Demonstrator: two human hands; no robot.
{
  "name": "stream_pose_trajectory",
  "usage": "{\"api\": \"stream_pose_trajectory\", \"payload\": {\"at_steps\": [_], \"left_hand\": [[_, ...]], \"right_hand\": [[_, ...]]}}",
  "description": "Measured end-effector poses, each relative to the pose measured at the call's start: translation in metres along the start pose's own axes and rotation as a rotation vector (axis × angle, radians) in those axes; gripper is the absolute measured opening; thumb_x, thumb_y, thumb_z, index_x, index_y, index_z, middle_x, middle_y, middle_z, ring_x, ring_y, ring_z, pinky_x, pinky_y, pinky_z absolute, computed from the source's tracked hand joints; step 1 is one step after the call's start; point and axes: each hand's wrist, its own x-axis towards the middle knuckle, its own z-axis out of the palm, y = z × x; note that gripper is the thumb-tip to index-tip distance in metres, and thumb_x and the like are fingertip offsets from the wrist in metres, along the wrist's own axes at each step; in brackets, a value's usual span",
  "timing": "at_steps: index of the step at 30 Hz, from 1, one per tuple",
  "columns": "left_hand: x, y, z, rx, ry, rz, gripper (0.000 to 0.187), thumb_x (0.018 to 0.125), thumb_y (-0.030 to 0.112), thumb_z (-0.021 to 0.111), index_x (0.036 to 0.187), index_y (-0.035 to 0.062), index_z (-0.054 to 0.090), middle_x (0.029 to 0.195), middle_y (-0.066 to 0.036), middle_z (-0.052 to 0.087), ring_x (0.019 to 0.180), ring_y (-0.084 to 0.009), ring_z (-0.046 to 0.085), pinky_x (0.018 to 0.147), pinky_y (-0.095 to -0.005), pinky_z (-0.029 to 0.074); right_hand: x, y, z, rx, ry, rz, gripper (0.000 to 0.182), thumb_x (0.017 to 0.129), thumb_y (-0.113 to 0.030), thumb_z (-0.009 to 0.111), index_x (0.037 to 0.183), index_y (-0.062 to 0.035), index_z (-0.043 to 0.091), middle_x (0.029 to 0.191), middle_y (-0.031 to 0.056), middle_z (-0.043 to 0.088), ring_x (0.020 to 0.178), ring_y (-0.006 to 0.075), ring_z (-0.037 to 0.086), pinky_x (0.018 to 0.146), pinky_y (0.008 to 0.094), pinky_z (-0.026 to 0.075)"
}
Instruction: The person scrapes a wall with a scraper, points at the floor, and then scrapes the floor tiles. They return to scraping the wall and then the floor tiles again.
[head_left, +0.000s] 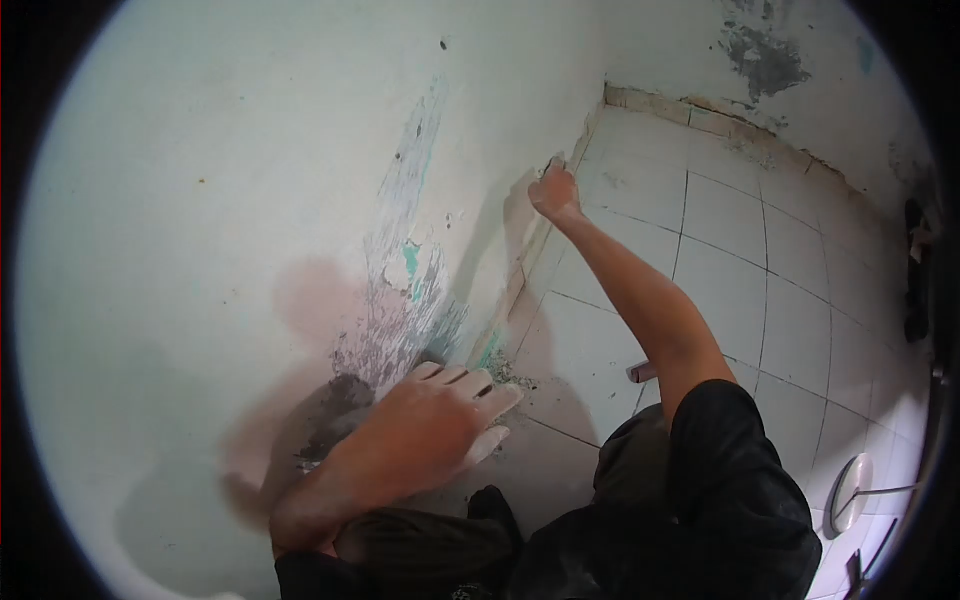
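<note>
My left hand [450, 415] is low at the damaged part of the wall [410, 300], its dusty fingers apart and nothing seen in them. The wall there is scraped, with grey streaks and a green paint patch [412, 262]. Farther forward, my right hand [556, 192] is closed beside the wall's foot, close to the skirting strip [580, 150]. Whatever its fingers hold, if anything, is too small or hidden to name. Loose crumbs of debris [515, 380] lie on the floor just past my left hand.
White floor tiles [725, 220] stretch to the right. A small cylindrical object [641, 372] lies near my right elbow. At the lower right is a round white base [852, 494] with a thin rod. The far wall has a grey peeled patch [765, 60].
</note>
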Motion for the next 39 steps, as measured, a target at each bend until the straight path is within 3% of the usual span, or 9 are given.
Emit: {"api": "stream_pose_trajectory", "payload": {"at_steps": [2,5,8,17,20,23,26,27,39], "left_hand": [[-0.003,-0.001,-0.029,-0.041,0.094,-0.083,0.035,0.085,0.025,0.060,0.112,0.0037,0.059,0.087,-0.013,0.063,0.087,-0.0294,0.061,0.080,-0.0404,0.047],[-0.002,-0.012,-0.094,0.172,0.467,-0.442,0.039,0.088,0.028,0.060,0.121,0.0082,0.057,0.093,-0.012,0.064,0.085,-0.0256,0.062,0.080,-0.0365,0.048],[-0.009,-0.043,-0.150,0.089,0.857,-0.540,0.042,0.091,0.034,0.056,0.127,0.0134,0.054,0.098,-0.006,0.066,0.083,-0.0187,0.062,0.081,-0.0304,0.048],[-0.032,-0.091,-0.139,0.298,1.476,-0.400,0.042,0.089,0.048,0.052,0.110,0.0152,0.069,0.089,-0.006,0.066,0.088,-0.0175,0.063,0.087,-0.0331,0.047],[-0.030,-0.084,-0.139,0.147,1.555,-0.489,0.041,0.090,0.046,0.050,0.111,0.0152,0.068,0.087,-0.006,0.066,0.086,-0.0168,0.063,0.087,-0.0334,0.046],[-0.035,-0.087,-0.131,0.289,1.600,-0.473,0.041,0.091,0.045,0.049,0.111,0.0136,0.068,0.087,-0.007,0.065,0.088,-0.0179,0.063,0.089,-0.0349,0.046],[-0.033,-0.073,-0.131,0.283,1.581,-0.470,0.042,0.093,0.044,0.044,0.113,0.0139,0.067,0.090,-0.011,0.064,0.088,-0.0223,0.063,0.091,-0.0384,0.046],[-0.017,-0.043,-0.133,0.144,1.621,-0.294,0.034,0.093,0.023,0.043,0.100,-0.0051,0.060,0.071,-0.006,0.058,0.057,-0.0135,0.052,0.054,-0.0238,0.044],[-0.061,-0.033,-0.137,-0.146,1.613,0.169,0.042,0.097,0.029,0.040,0.105,-0.0092,0.054,0.065,-0.005,0.051,0.059,-0.0140,0.050,0.059,-0.0223,0.040]], "right_hand": [[-0.003,-0.017,0.003,-0.172,0.322,-0.326,0.075,0.075,-0.012,0.054,0.136,0.0154,0.020,0.131,0.0344,0.040,0.123,0.0451,0.039,0.107,0.0422,0.032],[-0.016,-0.064,-0.019,0.150,0.287,-0.371,0.066,0.084,-0.019,0.049,0.136,0.0131,0.025,0.142,0.0305,0.028,0.134,0.0418,0.024,0.110,0.0463,0.024],[-0.055,-0.103,-0.030,0.011,0.395,-0.667,0.060,0.081,-0.002,0.049,0.135,0.0128,0.026,0.135,0.0338,0.035,0.126,0.0463,0.035,0.108,0.0430,0.029],[-0.093,-0.166,-0.069,0.455,0.442,-0.388,0.042,0.090,-0.003,0.047,0.131,0.0063,0.042,0.115,0.0292,0.056,0.103,0.0395,0.058,0.088,0.0391,0.045],[-0.161,-0.138,-0.028,0.486,0.651,-0.408,0.048,0.083,0.007,0.050,0.131,0.0022,0.045,0.116,0.0260,0.057,0.100,0.0339,0.061,0.084,0.0352,0.047],[-0.238,-0.128,0.034,0.414,0.393,-0.349,0.075,0.058,0.012,0.051,0.132,0.0002,0.046,0.131,0.0198,0.047,0.120,0.0383,0.040,0.104,0.0427,0.031],[-0.230,-0.157,0.051,0.478,0.328,-0.282,0.077,0.058,0.012,0.051,0.134,-0.0002,0.043,0.132,0.0187,0.045,0.117,0.0398,0.038,0.103,0.0436,0.032],[-0.228,-0.157,0.056,0.454,0.355,-0.302,0.079,0.058,0.012,0.052,0.135,0.0000,0.041,0.132,0.0181,0.044,0.115,0.0404,0.037,0.102,0.0434,0.032],[-0.250,-0.165,0.049,0.547,0.250,-0.172,0.074,0.060,0.011,0.048,0.134,0.0040,0.041,0.125,0.0236,0.041,0.111,0.0409,0.035,0.100,0.0442,0.029]]}}
